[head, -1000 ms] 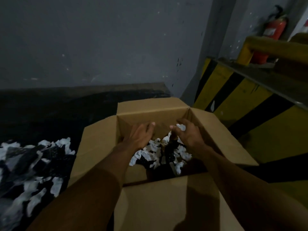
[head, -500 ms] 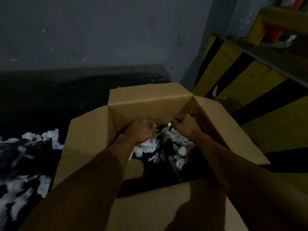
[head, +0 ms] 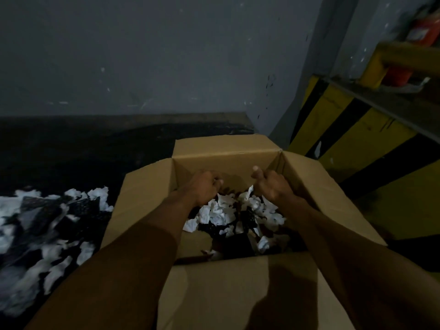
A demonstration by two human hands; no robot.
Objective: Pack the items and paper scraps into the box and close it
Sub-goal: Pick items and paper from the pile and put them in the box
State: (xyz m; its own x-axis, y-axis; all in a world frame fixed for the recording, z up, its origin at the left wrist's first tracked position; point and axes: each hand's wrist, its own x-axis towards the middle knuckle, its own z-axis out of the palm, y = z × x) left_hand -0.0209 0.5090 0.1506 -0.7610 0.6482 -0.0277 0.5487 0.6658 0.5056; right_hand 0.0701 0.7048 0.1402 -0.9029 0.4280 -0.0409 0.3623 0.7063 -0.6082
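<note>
An open cardboard box (head: pixel 226 163) stands in front of me with all its flaps folded outward. White paper scraps (head: pixel 219 213) and dark items (head: pixel 245 222) lie mixed on its bottom. Both my hands are inside the box, just above the scraps near the far wall. My left hand (head: pixel 204 186) is curled into a loose fist. My right hand (head: pixel 271 184) is also curled, thumb pointing up. I see nothing clearly held in either. A pile of more white scraps (head: pixel 47 234) and dark pieces lies on the dark floor left of the box.
A grey wall (head: pixel 166 55) rises behind the box. A yellow-and-black striped barrier (head: pixel 345 139) runs along the right, close to the right flap. A red fire extinguisher (head: pixel 423 27) stands at the top right.
My open hands closed into fists down among the scraps, then lifted slightly above them. The view shifted down, then back up.
</note>
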